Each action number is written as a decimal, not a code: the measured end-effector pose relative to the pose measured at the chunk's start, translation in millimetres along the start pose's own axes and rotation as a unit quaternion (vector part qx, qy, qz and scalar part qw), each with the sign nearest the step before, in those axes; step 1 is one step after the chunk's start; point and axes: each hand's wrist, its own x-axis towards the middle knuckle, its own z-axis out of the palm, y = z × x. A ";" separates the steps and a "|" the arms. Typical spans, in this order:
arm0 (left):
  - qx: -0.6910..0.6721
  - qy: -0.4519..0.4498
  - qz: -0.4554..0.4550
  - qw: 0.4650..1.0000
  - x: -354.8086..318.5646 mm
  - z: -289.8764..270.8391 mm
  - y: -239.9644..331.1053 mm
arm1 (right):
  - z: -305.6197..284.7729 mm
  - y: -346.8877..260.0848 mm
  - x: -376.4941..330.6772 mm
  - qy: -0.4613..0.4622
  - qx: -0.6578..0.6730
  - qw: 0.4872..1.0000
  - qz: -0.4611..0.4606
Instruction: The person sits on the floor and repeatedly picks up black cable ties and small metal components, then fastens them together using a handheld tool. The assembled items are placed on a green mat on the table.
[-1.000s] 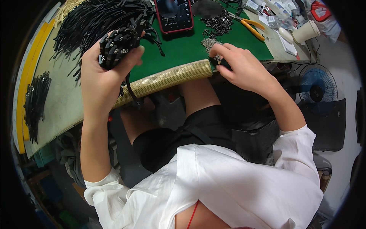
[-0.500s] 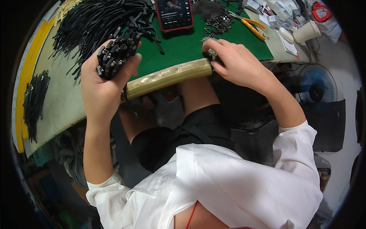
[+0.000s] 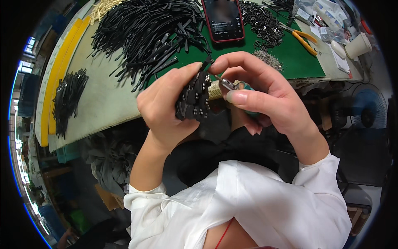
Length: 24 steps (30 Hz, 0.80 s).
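Observation:
My left hand (image 3: 163,103) is closed round a bundle of black eyeglass temple arms (image 3: 192,101), their ends with small metal hinge pieces facing right. One arm sticks up at the top of the bundle, by the left thumb and the right index fingertip. My right hand (image 3: 269,89) is closed on a small screwdriver (image 3: 228,84) with a metal shaft and a teal handle. Its tip points at the raised arm's end; whether they touch I cannot tell. A large heap of black temple arms (image 3: 145,31) lies beyond my left hand, and a smaller bunch (image 3: 70,97) farther left.
A green mat (image 3: 300,68) carries a pile of small dark parts (image 3: 261,25), a heap of tiny metal screws (image 3: 268,60) and orange-handled pliers (image 3: 304,41). A red-cased phone (image 3: 224,20) stands at the back. Yellow strips (image 3: 62,79) edge the table's left; a paper cup (image 3: 358,45) stands right.
My right hand has come from the table edge by the screws to the bundle, where the screwdriver now shows. My left hand has turned the bundle's ends rightward. The view has shifted left.

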 end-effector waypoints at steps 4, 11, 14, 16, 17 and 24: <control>-0.007 -0.005 0.008 1.000 -2.2 -0.8 3.1 | 1.6 4.5 0.0 -0.007 0.018 1.000 -0.005; 0.032 0.019 0.114 0.993 -3.6 3.2 -4.0 | 6.5 8.7 -3.6 0.009 0.045 0.999 0.015; 0.034 -0.018 0.114 0.993 -1.5 1.1 -8.6 | 7.8 16.3 -1.7 0.032 -0.016 0.999 -0.021; 0.048 -0.046 0.095 0.993 -2.0 -2.4 -9.6 | 7.3 35.6 4.7 0.083 -0.171 0.972 -0.136; 0.065 -0.064 0.078 0.993 -4.2 -5.4 -7.9 | 9.9 41.2 6.7 0.114 -0.233 0.950 -0.173; 0.179 -0.117 -0.064 0.975 -3.2 -4.4 -16.5 | 5.3 58.8 14.4 0.165 -0.530 0.802 -0.223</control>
